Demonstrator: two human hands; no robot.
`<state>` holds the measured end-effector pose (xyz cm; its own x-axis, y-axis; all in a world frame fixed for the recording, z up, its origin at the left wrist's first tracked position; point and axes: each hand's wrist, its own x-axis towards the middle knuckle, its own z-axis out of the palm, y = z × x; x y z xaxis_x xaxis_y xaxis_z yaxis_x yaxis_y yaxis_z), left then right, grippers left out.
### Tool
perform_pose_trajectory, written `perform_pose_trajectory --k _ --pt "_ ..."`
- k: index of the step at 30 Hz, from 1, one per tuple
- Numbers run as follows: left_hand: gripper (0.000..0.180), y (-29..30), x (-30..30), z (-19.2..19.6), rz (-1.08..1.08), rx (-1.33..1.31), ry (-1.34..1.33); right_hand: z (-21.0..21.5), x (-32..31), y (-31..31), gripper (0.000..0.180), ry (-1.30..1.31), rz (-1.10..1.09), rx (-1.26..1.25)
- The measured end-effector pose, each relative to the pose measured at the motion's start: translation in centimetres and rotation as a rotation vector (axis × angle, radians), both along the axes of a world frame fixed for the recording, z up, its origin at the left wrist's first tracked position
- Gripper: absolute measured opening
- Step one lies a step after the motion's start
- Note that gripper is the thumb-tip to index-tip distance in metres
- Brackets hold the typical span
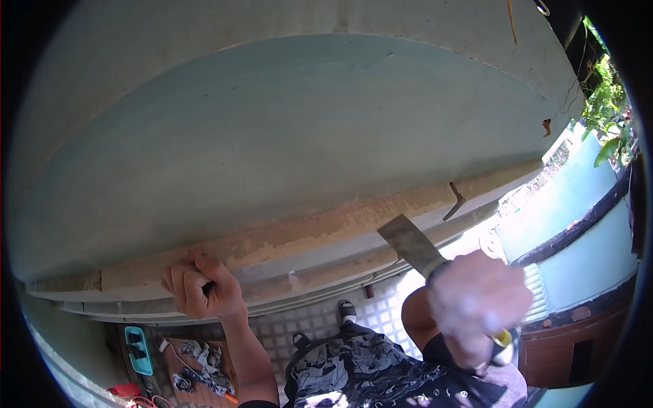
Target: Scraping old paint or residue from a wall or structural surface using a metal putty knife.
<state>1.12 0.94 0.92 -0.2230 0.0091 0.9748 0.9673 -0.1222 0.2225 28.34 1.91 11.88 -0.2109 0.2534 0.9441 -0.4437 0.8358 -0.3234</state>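
Observation:
A scraper with a wide, flat metal blade [412, 246] is gripped in my right hand [479, 299], which is blurred by motion. Its handle shows a yellow part [502, 338] below the fist. The blade's end is over the front of the long ledge [299, 239]; whether it touches is unclear. Patchy, peeling tan coating covers the ledge top. My left hand [203, 284] is curled into a loose fist against the ledge's front edge, with the thumb on top and a hollow showing between the fingers. No object is visible in it.
Above the ledge rises a pale green wall [286, 122]. A bent metal piece [456, 199] sticks out at the ledge's right. Below are a turquoise tray [139, 350] with dark items and a brown board [178, 350] with crumpled cloth. Leafy plants [605, 95] hang at right.

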Motion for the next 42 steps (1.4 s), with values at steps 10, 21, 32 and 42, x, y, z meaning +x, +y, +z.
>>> perform_pose_trajectory --k 10,21,32,42 --pt "0.036 0.1 0.2 0.2 -0.017 0.007 -0.006 0.7 -0.4 0.8 0.035 -0.135 -0.177 -0.097" --pt "0.037 0.2 0.0 0.0 -0.026 0.020 -0.013 0.6 1.2 -1.6 0.046 0.001 -0.009 0.003" --pt "0.034 0.2 0.1 0.1 -0.025 0.014 -0.006 0.0 0.9 -0.2 0.035 -0.052 0.064 -0.006" --pt "0.040 0.2 0.2 0.3 -0.015 0.015 -0.006 0.0 0.5 -0.8 0.040 -0.112 -0.181 -0.051"
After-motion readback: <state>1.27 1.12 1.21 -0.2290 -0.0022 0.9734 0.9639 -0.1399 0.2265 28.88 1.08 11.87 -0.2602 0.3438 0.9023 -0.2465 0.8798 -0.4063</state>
